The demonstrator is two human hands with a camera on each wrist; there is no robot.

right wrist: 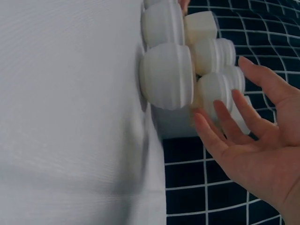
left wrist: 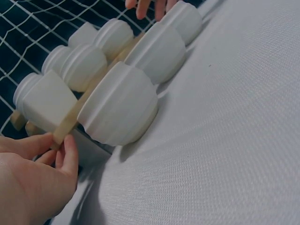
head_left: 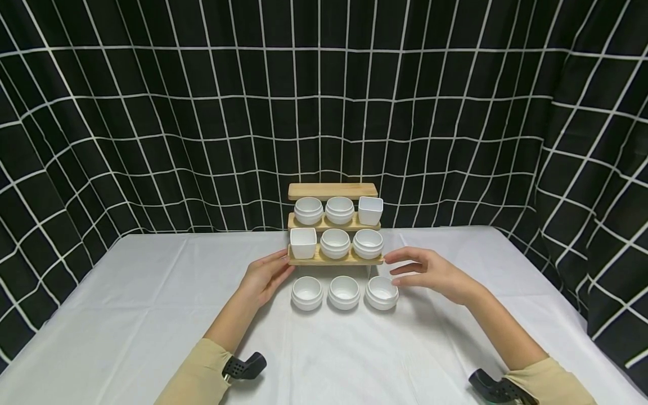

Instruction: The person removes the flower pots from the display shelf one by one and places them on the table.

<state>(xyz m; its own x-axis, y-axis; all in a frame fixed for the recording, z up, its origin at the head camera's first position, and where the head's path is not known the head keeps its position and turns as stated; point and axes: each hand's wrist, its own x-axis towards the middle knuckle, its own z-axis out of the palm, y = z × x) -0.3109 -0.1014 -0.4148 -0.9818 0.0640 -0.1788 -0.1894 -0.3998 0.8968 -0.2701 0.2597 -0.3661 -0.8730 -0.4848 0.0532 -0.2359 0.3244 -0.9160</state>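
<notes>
Left grip (head_left: 265, 277) is pinching the left end of the lower board (head_left: 324, 262) on a wooden tiered stand (head_left: 331, 191); right grip (head_left: 436, 275) is hovering, fingers parted and relaxed, near its right end, contact being unclear. That stand is resting on the white-clothed counter (head_left: 324, 354), carrying six white cups (head_left: 335, 243), while three round cups (head_left: 344, 295) are sitting in front.

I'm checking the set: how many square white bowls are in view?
2. One square white bowl sits at the left end of the lowest wooden shelf, by the left hand; the other bowl at the right end of the middle shelf. Any behind would be hidden.
</notes>
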